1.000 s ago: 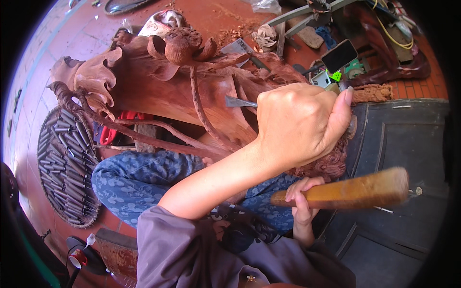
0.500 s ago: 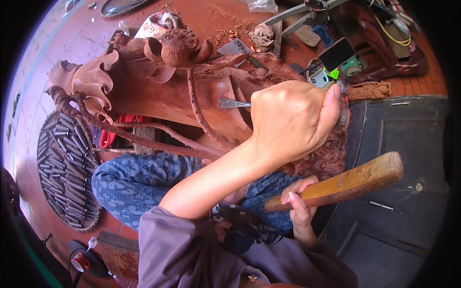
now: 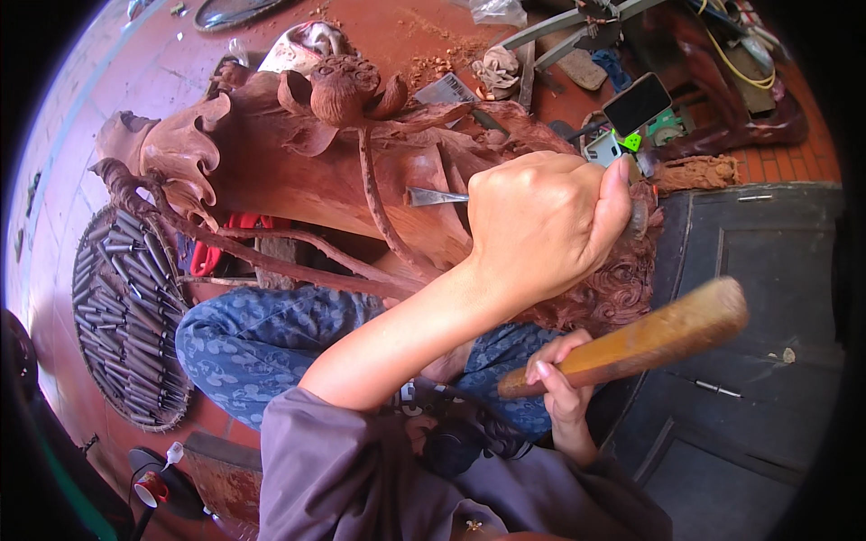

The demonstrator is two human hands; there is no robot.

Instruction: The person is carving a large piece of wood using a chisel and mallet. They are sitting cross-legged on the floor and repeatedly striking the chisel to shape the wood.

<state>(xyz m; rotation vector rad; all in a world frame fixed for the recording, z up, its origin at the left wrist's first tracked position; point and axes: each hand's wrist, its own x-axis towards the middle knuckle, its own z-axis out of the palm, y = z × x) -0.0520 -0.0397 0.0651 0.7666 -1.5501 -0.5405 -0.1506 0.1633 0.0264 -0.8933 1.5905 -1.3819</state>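
Head cam: left hand (image 3: pixel 546 230) balled tight around chisel (image 3: pixel 435 197), blade poking out left over carved wood piece (image 3: pixel 298 180), can't tell if edge touches. Carving sits below and beyond that fist, stretching off left. Right hand (image 3: pixel 566 389) nearer body, fingers curled round wooden mallet (image 3: pixel 654 343), apart from carving.
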